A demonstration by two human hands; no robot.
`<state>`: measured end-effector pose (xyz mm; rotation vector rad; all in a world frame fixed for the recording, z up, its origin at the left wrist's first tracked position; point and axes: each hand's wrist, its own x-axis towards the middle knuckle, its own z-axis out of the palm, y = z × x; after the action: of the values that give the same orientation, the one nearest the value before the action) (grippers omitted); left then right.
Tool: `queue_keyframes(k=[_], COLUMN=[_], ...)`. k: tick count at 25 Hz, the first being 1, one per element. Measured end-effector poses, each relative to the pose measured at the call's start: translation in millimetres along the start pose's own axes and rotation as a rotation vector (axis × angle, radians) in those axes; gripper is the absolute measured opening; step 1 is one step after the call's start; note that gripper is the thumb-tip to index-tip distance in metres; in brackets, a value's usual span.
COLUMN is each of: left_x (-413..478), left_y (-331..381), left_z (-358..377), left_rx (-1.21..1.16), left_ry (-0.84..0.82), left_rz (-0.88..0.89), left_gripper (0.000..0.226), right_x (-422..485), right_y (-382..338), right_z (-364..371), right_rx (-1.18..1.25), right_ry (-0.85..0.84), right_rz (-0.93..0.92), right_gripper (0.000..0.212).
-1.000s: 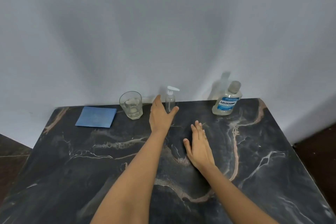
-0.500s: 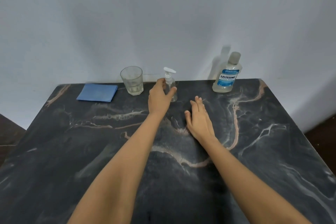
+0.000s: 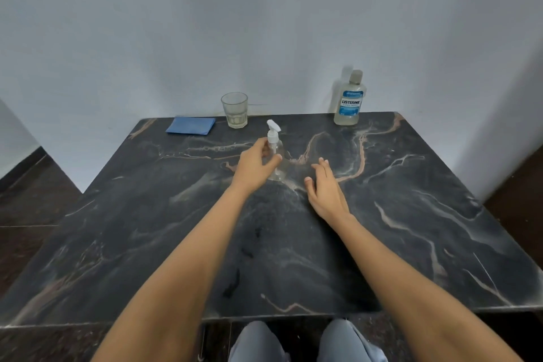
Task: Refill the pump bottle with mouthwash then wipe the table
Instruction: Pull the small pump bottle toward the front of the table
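dark marbled tabletop (image 3: 411,214) set against a pale wall. both forearms extend over its near edge toward the centre. left hand (image 3: 255,166): fingers and thumb curled round the clear pump bottle (image 3: 272,137), which stands upright just beyond the centre. right hand (image 3: 324,189): fingers straight, holding nothing, just beside that bottle. mouthwash bottle (image 3: 350,103): far right corner. blue cloth (image 3: 190,125) and glass (image 3: 234,110): far edge, left.

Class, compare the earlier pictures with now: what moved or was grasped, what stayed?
The left hand gripped the pump bottle and pulled it from the back edge toward the person. The right hand stayed open on the table; glass, cloth and mouthwash did not move.
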<state>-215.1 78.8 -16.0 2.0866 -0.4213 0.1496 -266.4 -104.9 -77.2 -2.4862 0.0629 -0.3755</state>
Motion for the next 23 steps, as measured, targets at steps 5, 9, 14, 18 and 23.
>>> queue_keyframes(k=[5,9,14,18,23], left_x=[-44.8,-54.5,-53.8,-58.4,-66.5], left_y=[-5.8,-7.7,-9.7,-10.0,-15.9], left_z=[-3.8,-6.0,-1.5,5.7,11.2], left_rx=[-0.018,-0.055,-0.035,-0.077,-0.119], left_ry=[-0.167,-0.163,-0.233,-0.212,-0.215], left_rz=[-0.003,-0.019,-0.028,-0.039,-0.118], left_gripper=[0.053,0.045,0.049,0.052,0.063], right_x=[-33.1,-40.5,-39.8,-38.4,-39.2], right_y=[-12.1,-16.1,-14.7,-14.1,-14.0], right_z=[-0.8,2.4,3.7,4.7,2.8], right_rx=[0.036,0.008,-0.02,-0.039,-0.011], right_ry=[0.016,0.002,0.005,0.01,0.013], right_rz=[0.023,0.016,-0.012,-0.037,-0.046], right_gripper=[0.045,0.046,0.044,0.044,0.045])
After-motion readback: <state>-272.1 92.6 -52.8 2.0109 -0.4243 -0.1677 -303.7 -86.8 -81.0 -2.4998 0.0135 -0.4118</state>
